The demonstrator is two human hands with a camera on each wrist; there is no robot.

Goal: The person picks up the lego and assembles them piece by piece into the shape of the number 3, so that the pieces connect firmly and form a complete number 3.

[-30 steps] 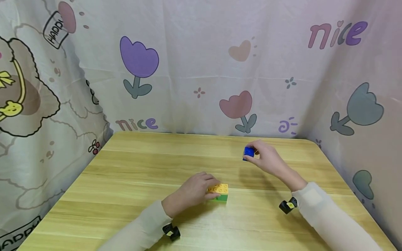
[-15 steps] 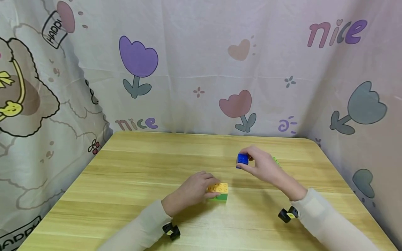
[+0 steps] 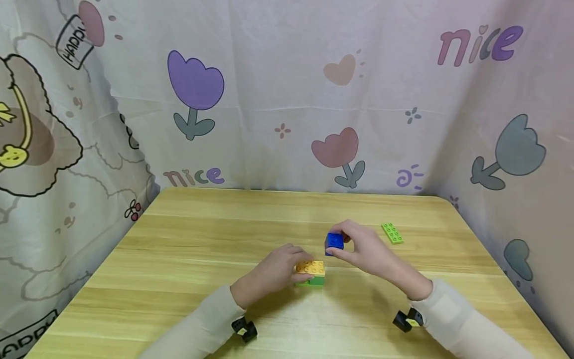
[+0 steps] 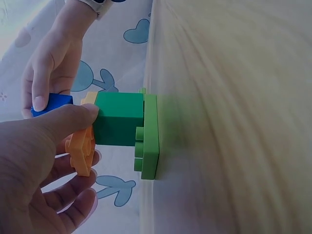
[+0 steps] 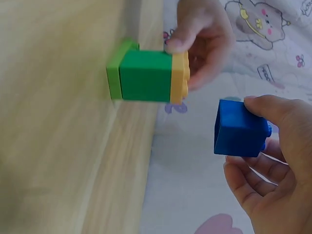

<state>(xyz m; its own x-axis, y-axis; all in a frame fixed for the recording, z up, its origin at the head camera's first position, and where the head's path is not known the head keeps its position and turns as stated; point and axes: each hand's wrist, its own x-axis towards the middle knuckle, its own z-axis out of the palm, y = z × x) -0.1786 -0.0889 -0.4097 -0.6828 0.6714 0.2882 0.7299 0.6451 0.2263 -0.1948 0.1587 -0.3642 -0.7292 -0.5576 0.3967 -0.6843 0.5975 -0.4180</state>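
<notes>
A stack of toy building bricks stands on the table: a light green plate (image 4: 151,137) at the bottom, a dark green brick (image 4: 119,118) over it, a yellow-orange plate (image 3: 316,268) on top. My left hand (image 3: 279,273) grips the stack at the yellow-orange plate, thumb on the near side, fingers behind. That plate overhangs the dark green brick in the left wrist view. My right hand (image 3: 368,249) pinches a blue building brick (image 5: 241,128) between thumb and fingers, raised above the table, apart from the stack. The blue brick's studs face up; its underside is hidden in the head view.
A loose lime green studded plate (image 3: 392,233) lies flat on the wooden table (image 3: 215,224), beyond the right hand. Behind and beside the table hangs a patterned curtain (image 3: 269,75). Each sleeve cuff carries a small black wrist camera (image 3: 407,319).
My right hand has brought the blue brick left and nearer, toward the stack, uncovering the lime green plate behind it. The left hand has kept its grip in place.
</notes>
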